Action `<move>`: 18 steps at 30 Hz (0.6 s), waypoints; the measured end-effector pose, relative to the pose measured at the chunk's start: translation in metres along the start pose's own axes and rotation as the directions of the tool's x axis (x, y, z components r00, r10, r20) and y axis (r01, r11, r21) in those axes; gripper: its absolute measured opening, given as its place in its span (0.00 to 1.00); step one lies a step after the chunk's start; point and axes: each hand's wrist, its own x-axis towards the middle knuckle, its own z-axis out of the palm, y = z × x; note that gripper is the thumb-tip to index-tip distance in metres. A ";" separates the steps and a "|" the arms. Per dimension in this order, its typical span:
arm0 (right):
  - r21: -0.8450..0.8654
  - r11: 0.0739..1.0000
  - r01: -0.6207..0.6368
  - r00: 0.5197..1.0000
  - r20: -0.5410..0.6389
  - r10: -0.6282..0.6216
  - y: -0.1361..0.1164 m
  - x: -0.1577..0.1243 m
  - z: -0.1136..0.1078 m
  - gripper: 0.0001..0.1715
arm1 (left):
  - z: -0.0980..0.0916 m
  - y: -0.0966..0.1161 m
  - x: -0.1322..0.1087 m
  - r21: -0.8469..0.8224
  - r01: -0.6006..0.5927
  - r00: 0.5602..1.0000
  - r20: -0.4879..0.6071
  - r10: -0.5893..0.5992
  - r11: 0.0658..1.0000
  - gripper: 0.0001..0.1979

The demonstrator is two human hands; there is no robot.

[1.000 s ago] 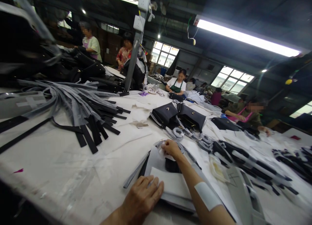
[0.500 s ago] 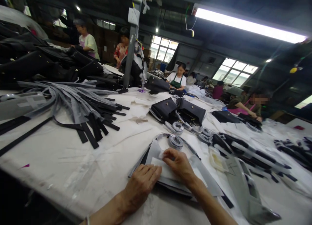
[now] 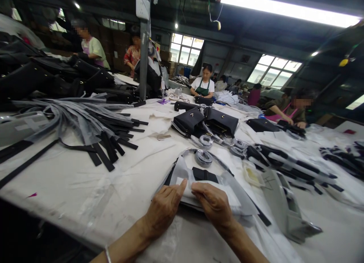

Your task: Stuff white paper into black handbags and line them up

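Note:
A black bag point(image 3: 204, 174) lies on the white table, largely covered by white wrapping paper point(image 3: 227, 194). My left hand point(image 3: 166, 202) pinches the paper's near left part, thumb pointing up. Close on its right, my right hand point(image 3: 212, 200) has its fingers curled on the same paper. Between the two hands a folded edge of the paper shows. Behind the paper sits a wrapped strap coil point(image 3: 203, 158), inside the curve of a dark handle point(image 3: 224, 166).
Wrapped black straps point(image 3: 108, 145) spread at the left. Black bags point(image 3: 189, 120) stand farther back. A tape dispenser point(image 3: 287, 208) and a small plastic tub point(image 3: 251, 174) are at the right. Several people work around the tables beyond a post point(image 3: 143, 62).
The paper has been folded back toward me, uncovering a black part of the bag. My right hand has come down nearer the front edge. The view has shifted slightly.

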 end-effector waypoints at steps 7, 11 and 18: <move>-0.098 0.995 0.018 0.998 0.061 -0.012 -0.014 -0.011 0.011 0.11 | 0.004 -0.002 -0.002 -0.014 -0.024 1.000 0.009 0.024 1.000 0.24; -0.133 0.991 -0.017 0.997 0.075 0.028 -0.018 -0.016 0.021 0.13 | 0.008 -0.004 -0.007 0.041 -0.063 0.997 0.035 0.062 0.997 0.17; -0.077 0.994 0.082 0.995 0.057 -0.078 -0.034 -0.041 0.002 0.18 | 0.007 -0.007 -0.005 0.018 -0.088 0.994 0.063 0.087 0.996 0.13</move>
